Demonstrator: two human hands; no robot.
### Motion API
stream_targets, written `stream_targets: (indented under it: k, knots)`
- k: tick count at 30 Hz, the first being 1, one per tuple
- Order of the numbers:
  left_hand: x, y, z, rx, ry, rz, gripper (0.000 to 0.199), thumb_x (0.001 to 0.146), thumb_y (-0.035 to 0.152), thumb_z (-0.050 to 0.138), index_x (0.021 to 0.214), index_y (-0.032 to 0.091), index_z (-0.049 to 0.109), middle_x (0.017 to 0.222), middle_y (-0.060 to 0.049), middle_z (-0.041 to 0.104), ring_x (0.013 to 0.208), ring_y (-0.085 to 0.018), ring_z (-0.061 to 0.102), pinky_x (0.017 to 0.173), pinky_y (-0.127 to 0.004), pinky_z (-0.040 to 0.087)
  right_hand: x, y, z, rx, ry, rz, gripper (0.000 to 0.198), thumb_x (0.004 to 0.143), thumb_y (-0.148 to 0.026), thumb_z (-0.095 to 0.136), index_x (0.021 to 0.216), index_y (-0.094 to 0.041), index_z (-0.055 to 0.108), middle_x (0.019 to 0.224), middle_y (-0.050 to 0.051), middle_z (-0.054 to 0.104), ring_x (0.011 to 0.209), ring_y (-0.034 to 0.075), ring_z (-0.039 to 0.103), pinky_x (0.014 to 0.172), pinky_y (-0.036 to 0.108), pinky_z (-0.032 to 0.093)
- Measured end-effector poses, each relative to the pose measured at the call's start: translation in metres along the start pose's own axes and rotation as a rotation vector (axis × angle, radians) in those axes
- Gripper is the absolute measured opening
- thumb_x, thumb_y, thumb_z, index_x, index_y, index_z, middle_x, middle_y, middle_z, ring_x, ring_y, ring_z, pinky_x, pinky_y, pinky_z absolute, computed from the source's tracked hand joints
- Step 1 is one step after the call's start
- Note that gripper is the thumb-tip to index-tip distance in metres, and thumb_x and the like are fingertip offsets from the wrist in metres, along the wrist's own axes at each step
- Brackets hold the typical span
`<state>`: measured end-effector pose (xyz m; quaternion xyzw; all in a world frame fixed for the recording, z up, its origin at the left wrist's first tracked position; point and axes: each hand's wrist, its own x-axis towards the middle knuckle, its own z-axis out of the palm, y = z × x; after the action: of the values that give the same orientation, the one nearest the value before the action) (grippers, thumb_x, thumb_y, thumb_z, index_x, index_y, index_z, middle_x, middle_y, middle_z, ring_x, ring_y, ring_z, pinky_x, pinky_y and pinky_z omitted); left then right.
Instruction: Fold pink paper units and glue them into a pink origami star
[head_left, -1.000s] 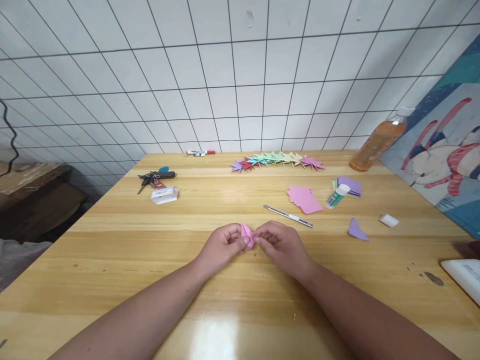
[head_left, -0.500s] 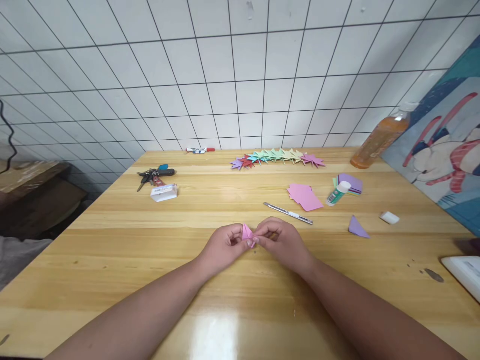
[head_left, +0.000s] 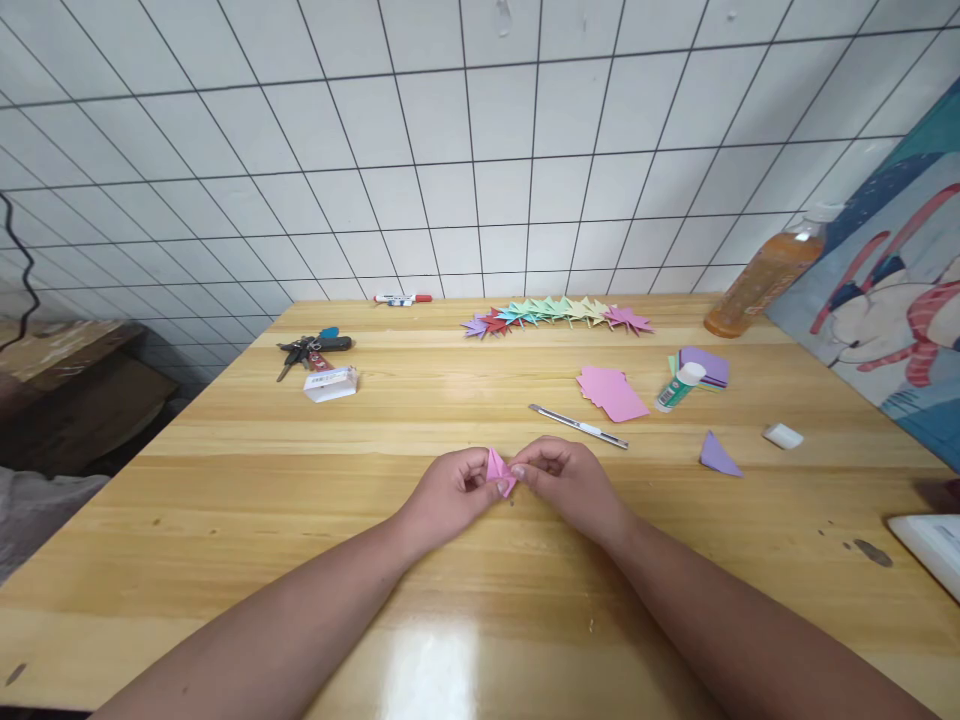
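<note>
A small folded pink paper is held between my two hands just above the wooden table, one pointed flap standing up. My left hand is closed on its left side, thumb in front. My right hand pinches its right edge between thumb and finger. Beyond the hands lies a slim utility knife, and behind that a stack of pink paper squares. A folded purple paper triangle rests to the right.
A glue stick leans by purple paper sheets. An eraser and a bottle are at right. Folded paper pieces line the back, near a marker. Keys and a small box sit left.
My right hand's fingertips have shifted slightly right along the pink paper, so more of its lower right part shows. The whole view has shifted a little.
</note>
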<state>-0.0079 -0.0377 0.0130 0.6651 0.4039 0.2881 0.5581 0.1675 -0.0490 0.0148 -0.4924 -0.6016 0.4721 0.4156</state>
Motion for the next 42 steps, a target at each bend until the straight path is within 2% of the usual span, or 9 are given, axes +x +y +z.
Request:
stream_targets:
  k: [4,7,12,17,25,31,34,38,42]
  knots:
    - [-0.0004,0.0001,0.0004,-0.006,0.005,0.001,0.027,0.078,0.037,0.06,0.088,0.012,0.064,0.08,-0.005,0.066,0.073,-0.015,0.058,0.067,-0.024,0.044,0.0,-0.003,-0.0007,0.014,0.025,-0.035,0.014,0.07,-0.03,0.065,0.066,-0.017,0.067,0.069,0.002,0.064,0.064,0.013,0.057,0.062,0.025,0.046]
    - [-0.0001,0.0002,0.0005,-0.016,-0.005,0.005,0.026,0.078,0.037,0.06,0.085,0.012,0.065,0.079,-0.006,0.066,0.074,-0.015,0.059,0.069,-0.024,0.044,-0.0004,-0.0041,0.0009,0.023,0.021,-0.001,0.017,0.071,-0.032,0.064,0.065,-0.017,0.065,0.066,0.002,0.064,0.062,0.013,0.057,0.059,0.024,0.046]
    - [0.0004,0.0008,0.0006,-0.097,0.023,-0.024,0.025,0.077,0.036,0.062,0.081,0.011,0.064,0.077,-0.006,0.066,0.073,-0.015,0.059,0.069,-0.025,0.045,-0.0019,-0.0017,0.0044,0.008,-0.011,0.058,0.02,0.07,-0.03,0.064,0.087,-0.018,0.064,0.076,0.001,0.066,0.06,0.011,0.059,0.056,0.022,0.046]
    - [0.0007,0.0008,-0.0009,-0.108,0.012,-0.033,0.027,0.076,0.037,0.063,0.081,0.011,0.066,0.081,-0.008,0.068,0.076,-0.017,0.061,0.072,-0.027,0.046,-0.0033,-0.0024,0.004,-0.01,-0.05,0.087,0.011,0.073,-0.028,0.061,0.069,-0.017,0.062,0.069,0.002,0.067,0.065,0.014,0.062,0.062,0.024,0.048]
    - [0.0002,0.0027,-0.0016,-0.083,-0.014,-0.024,0.027,0.073,0.038,0.066,0.072,0.011,0.066,0.076,-0.007,0.068,0.074,-0.017,0.061,0.071,-0.026,0.046,-0.0024,-0.0048,0.003,-0.019,-0.128,0.081,0.011,0.076,-0.025,0.056,0.068,-0.017,0.06,0.066,0.0,0.066,0.06,0.011,0.058,0.058,0.022,0.045]
    - [0.0021,0.002,0.0001,-0.109,0.036,-0.049,0.03,0.073,0.04,0.065,0.083,0.012,0.064,0.078,-0.006,0.068,0.074,-0.016,0.062,0.069,-0.026,0.047,-0.0004,0.0002,0.0056,0.032,-0.072,0.104,0.01,0.077,-0.026,0.055,0.07,-0.019,0.056,0.059,-0.003,0.058,0.049,0.008,0.048,0.048,0.019,0.041]
    - [0.0025,0.0022,0.0,-0.119,0.031,-0.061,0.032,0.072,0.041,0.065,0.087,0.012,0.064,0.081,-0.007,0.067,0.076,-0.017,0.062,0.072,-0.027,0.047,-0.0016,-0.0007,0.0062,0.032,-0.039,0.092,0.01,0.075,-0.028,0.057,0.072,-0.018,0.056,0.06,-0.003,0.056,0.05,0.008,0.049,0.048,0.019,0.041]
    - [0.0009,0.0009,-0.0004,-0.024,-0.006,-0.031,0.026,0.076,0.038,0.061,0.078,0.013,0.061,0.074,-0.004,0.063,0.069,-0.014,0.058,0.064,-0.023,0.044,-0.0043,-0.0063,0.0058,-0.033,-0.057,0.07,0.011,0.073,-0.026,0.059,0.08,-0.018,0.059,0.066,-0.002,0.059,0.057,0.009,0.052,0.053,0.019,0.041]
    - [-0.0004,-0.0003,-0.0012,0.108,0.058,0.003,0.024,0.075,0.035,0.061,0.065,0.014,0.053,0.059,0.003,0.05,0.055,-0.008,0.044,0.052,-0.018,0.034,-0.0035,-0.0067,0.0034,-0.096,-0.042,0.075,0.01,0.073,-0.025,0.057,0.067,-0.018,0.056,0.061,-0.003,0.055,0.055,0.009,0.049,0.051,0.019,0.038]
